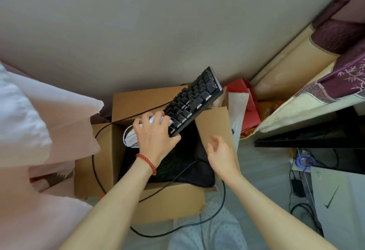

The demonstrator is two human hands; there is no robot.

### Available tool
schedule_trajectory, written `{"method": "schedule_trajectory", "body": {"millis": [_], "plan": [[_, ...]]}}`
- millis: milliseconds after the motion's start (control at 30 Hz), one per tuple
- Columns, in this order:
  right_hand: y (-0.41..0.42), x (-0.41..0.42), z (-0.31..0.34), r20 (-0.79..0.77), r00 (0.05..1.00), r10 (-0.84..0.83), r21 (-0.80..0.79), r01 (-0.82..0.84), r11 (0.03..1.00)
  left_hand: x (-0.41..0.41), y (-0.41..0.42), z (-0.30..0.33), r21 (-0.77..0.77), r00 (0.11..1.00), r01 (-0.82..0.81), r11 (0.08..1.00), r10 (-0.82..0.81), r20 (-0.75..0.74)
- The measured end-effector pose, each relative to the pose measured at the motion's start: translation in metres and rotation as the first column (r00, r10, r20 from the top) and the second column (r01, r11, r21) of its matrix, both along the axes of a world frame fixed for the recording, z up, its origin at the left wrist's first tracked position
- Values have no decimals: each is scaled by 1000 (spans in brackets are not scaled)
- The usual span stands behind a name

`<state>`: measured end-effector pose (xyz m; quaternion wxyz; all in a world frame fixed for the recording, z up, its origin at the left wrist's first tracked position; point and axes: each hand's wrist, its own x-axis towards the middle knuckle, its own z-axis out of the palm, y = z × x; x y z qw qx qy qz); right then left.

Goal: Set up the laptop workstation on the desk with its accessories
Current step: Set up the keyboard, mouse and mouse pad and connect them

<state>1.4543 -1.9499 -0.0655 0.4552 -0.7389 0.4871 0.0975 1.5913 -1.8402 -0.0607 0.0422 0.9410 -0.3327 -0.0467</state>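
Observation:
A black keyboard (194, 100) with dark keycaps is tilted up out of an open cardboard box (167, 202) on the floor. My left hand (155, 133), with a red bead bracelet on its wrist, grips the keyboard's near end. Under that hand lies a white mouse (130, 138). My right hand (220, 154) hovers open over the box's right flap, touching nothing. A black mat or pad (189, 172) fills the bottom of the box. A black cable (98, 137) runs from the box over its left edge and loops across the floor.
Pink bedding (49, 131) lies at the left. Red paper bags (248, 103) stand behind the box against the wall. At the right are a black desk edge (308, 141), a white cabinet (339, 206) and several cables (298, 186) on the floor.

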Motion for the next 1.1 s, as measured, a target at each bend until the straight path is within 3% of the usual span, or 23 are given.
{"method": "schedule_trajectory", "body": {"millis": [100, 233, 367, 467, 667, 800, 900, 967, 1100], "plan": [[17, 1, -18, -352, 908, 229, -163, -300, 940, 1, 2, 1, -2, 1000, 0, 1000, 0, 7], [36, 7, -23, -458, 821, 341, -200, -469, 860, 0, 3, 2, 4, 1000, 7, 1000, -7, -11], [32, 7, -9, -258, 937, 236, -213, -294, 932, 5, 2, 4, 40, 998, 52, 998, -51, -31], [22, 9, 10, -90, 993, 77, -129, -88, 988, 12, 0, 4, 39, 992, 126, 991, -124, -36], [9, 34, 32, 214, 962, -168, 84, 153, 985, 20, -2, -3, -88, 976, 204, 975, -210, -66], [2, 57, 33, 265, 941, -209, 147, 175, 974, 14, -4, -19, -172, 969, 231, 958, -242, -45], [1, 61, 33, 199, 959, -203, 215, 160, 963, 4, -3, -24, -199, 968, 240, 950, -250, -29], [4, 60, 34, 173, 943, -283, 261, 233, 937, -4, 2, -28, -212, 956, 270, 939, -288, -60], [10, 64, 29, 128, 915, -382, 183, 357, 916, -9, 14, -31, -250, 920, 279, 927, -333, -206]]}}
